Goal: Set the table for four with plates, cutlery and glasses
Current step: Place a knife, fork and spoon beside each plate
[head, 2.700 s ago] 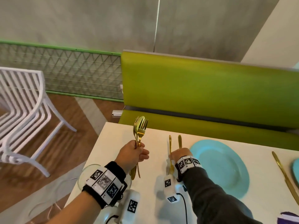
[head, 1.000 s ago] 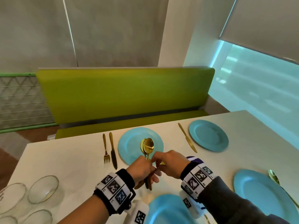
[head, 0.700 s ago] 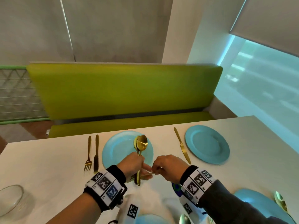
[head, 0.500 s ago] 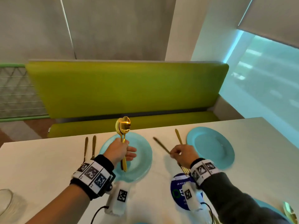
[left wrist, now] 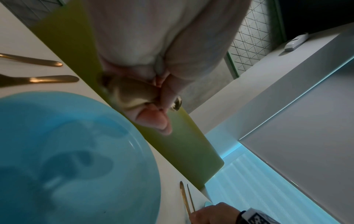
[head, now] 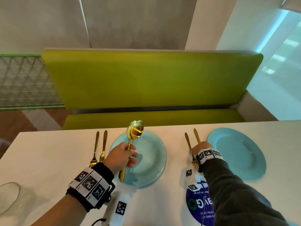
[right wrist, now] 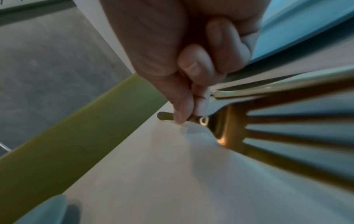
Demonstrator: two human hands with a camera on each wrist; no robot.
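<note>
Nearest, a glass bowl (head: pixel 9 199) sits at the table's (head: pixel 48 160) left edge, cut off by the frame; how many glasses are on hand cannot be told. A printed blue disc (head: pixel 195 207) lies under the right sleeve, its text unreadable.

The left hand (head: pixel 121 158) is clenched round the handles of two gold spoons (head: pixel 135 132), bowls up, held over the left plate (head: pixel 151 159). Risk: the spoons are bunched in one fist, so freeing one may let the other slip and strike the plate.

The right hand (head: pixel 201 148) pinches the handle of a fork (right wrist: pixel 220 121) between thumb and fingertip, laying it on the table just beside a knife (right wrist: pixel 268 89) left of the right plate (head: pixel 241 152). Whether the fork's full length is down cannot be told. Risk: the two pieces lie very close, so a hasty release or a dragged sleeve could knock them askew or against the plate's rim.

Farther left, a second fork (head: pixel 95 149) and second knife (head: pixel 103 147) lie side by side by the left plate.

Hidden: both settings on the near side are out of view, so overall progress cannot be judged. The left wrist view is blurred and the palm hides the spoon grip.
</note>
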